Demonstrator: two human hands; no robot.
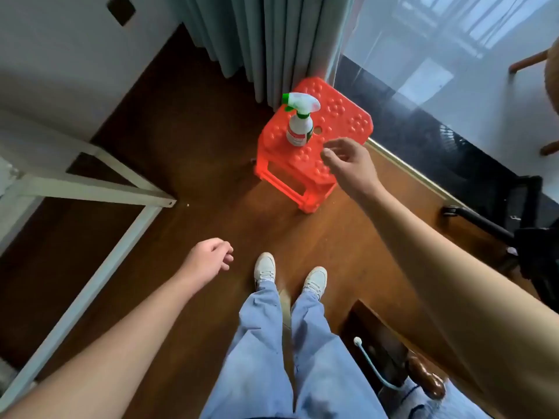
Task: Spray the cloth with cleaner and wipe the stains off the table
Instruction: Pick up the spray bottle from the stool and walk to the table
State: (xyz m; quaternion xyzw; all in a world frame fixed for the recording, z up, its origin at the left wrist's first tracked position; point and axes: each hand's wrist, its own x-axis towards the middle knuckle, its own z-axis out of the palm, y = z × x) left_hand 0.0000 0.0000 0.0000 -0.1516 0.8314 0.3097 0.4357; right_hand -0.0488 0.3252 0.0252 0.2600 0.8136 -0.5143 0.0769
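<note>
A white spray bottle [299, 125] with a green nozzle and a red label stands upright on a small red plastic stool [341, 116]. My right hand [348, 161] hovers just right of and below the bottle, fingers loosely spread, not touching it and holding nothing. My left hand [208, 261] hangs lower at the centre left over the wooden floor, fingers loosely curled, empty. No cloth is in view. A white table frame [90, 189] shows at the left; its top is out of sight.
Grey curtains [272, 40] hang behind the stool. A glass door with a metal floor rail [408, 170] runs along the right. A black wheeled stand [520, 231] sits at the right edge. My legs and white shoes [290, 273] are below centre.
</note>
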